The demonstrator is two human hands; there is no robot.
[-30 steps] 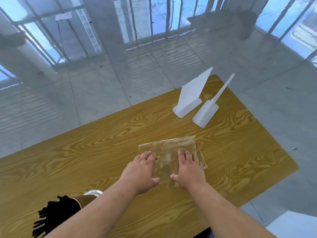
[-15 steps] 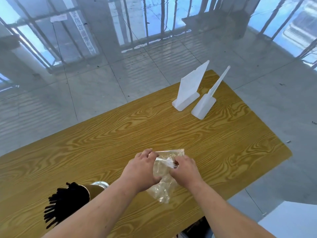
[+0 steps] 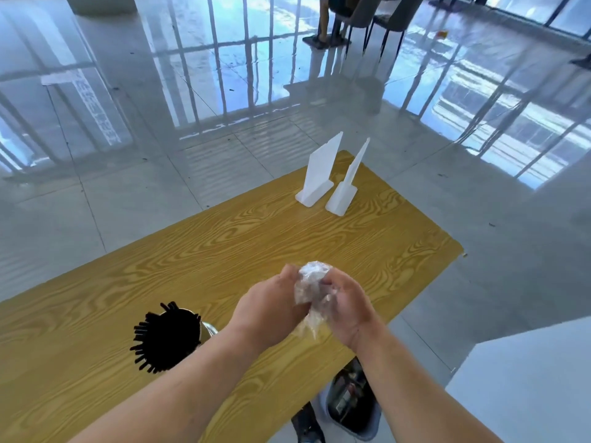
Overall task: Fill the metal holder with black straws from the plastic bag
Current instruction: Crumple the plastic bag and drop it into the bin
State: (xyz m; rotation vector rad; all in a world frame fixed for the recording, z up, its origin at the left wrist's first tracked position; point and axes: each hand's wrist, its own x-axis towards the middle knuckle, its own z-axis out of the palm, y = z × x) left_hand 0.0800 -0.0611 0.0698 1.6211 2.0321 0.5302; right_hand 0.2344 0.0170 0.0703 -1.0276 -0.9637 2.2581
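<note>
Both hands, left hand (image 3: 268, 310) and right hand (image 3: 347, 306), have fingers clenched on the scrunched plastic bag (image 3: 311, 282) above the surface (image 3: 224, 247); its contents are unreadable. Black straws (image 3: 164, 337) hide most of the metal holder (image 3: 208, 330).

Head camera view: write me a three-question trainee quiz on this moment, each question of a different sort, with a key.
1. True or false: the plastic bag lies flat on the table.
2. Which hands grip the bag? A) the left hand only B) the right hand only C) both
3. Fill in: the black straws stand in the metal ____.

Key
1. False: it is crumpled and held off the table between the hands.
2. C
3. holder
</note>
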